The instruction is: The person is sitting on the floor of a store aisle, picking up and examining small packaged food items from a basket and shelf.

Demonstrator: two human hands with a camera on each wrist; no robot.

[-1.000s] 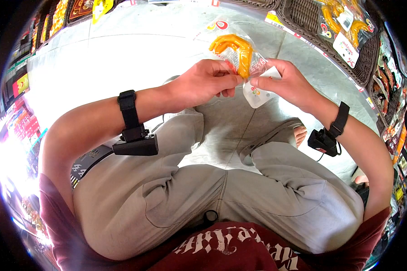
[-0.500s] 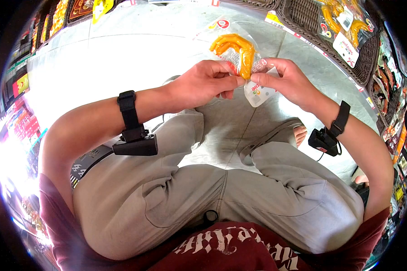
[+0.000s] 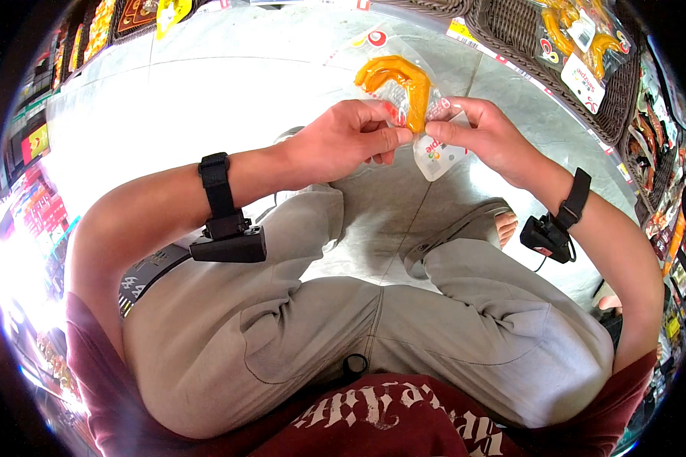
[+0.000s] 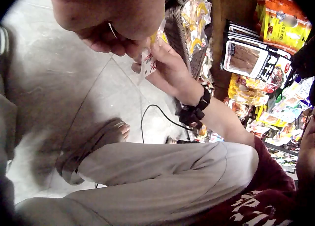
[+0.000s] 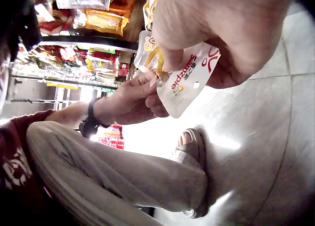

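Both hands hold a clear plastic snack packet [image 3: 414,82] with a curved, glossy yellow-orange piece of food inside. My left hand [image 3: 360,139] pinches its lower left edge between thumb and bent fingers. On the right, my right hand [image 3: 486,139] pinches the packet near the lower end of the food, the two thumb tips close together. Below the thumbs hangs the packet's white printed end [image 3: 440,154], marked "samzpie" in the right wrist view. Much of the packet is hidden behind the hands in the left wrist view.
A brown wicker basket [image 3: 511,34] at the upper right holds similar yellow packets [image 3: 579,38]. Shelves of packaged snacks [image 4: 246,56] line the side. The person's bent legs [image 3: 229,320] are below the hands, over a grey tiled floor [image 3: 198,91].
The packet has shifted slightly to the right. Its white end has turned a little, showing more lettering, and the right thumb lies nearer the left. Both hands keep their grip.
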